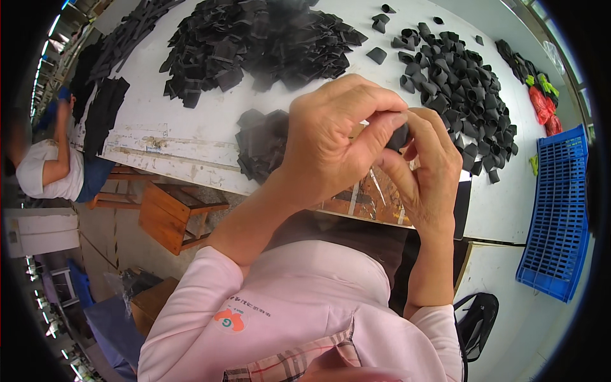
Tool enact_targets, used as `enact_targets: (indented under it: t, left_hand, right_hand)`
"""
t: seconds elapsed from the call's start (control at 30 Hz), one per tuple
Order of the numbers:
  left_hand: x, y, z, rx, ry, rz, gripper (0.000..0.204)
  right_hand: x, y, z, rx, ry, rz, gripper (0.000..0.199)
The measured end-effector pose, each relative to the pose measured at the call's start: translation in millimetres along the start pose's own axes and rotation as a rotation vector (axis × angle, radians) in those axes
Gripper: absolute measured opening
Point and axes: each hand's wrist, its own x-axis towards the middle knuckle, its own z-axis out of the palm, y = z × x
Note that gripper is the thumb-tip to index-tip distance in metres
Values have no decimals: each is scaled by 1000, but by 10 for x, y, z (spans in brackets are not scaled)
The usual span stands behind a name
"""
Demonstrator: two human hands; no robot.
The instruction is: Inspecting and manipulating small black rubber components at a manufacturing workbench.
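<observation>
Both my hands meet in front of me above the table, closed on one small black fabric piece. My left hand pinches it between thumb and forefinger from the left. From the right, my right hand grips its other side, fingers curled round it. Most of the piece is hidden behind the fingers, so its full shape does not show. Just left of my left wrist lies a small pile of flat black pieces. Right of my right hand spreads a heap of black tube-shaped pieces.
Large piles of flat black pieces cover the far part of the white table. A blue plastic crate stands at the right. Wooden stools are at the left, where a person in white sits. A black bag rests lower right.
</observation>
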Motion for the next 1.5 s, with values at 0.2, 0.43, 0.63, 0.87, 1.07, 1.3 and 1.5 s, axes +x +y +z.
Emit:
enact_targets:
  t: [0.2,0.43,0.63,0.87,1.07,1.3,1.5]
  left_hand:
    - [-118,-64,64,-108,133,17,4]
    - [-222,-108,130,-373,436,-195,6]
    - [-234,-87,137,-511,439,-277,6]
    - [-280,-89,135,-569,388,-294,6]
    - [-287,-49,130,-607,383,-371,6]
    - [-275,-27,101,-735,382,-529,7]
    - [-262,-69,126,-641,244,-341,8]
  right_hand:
    - [45,-58,-21,64,-38,103,22]
    - [-144,54,54,62,-50,203,16]
    - [70,-51,5,237,58,115,16]
    - [-272,179,227,566,111,596,12]
    - [3,-11,38,245,149,265,12]
    - [158,56,-58,-51,-111,13,12]
    - [-80,155,188,155,120,112,11]
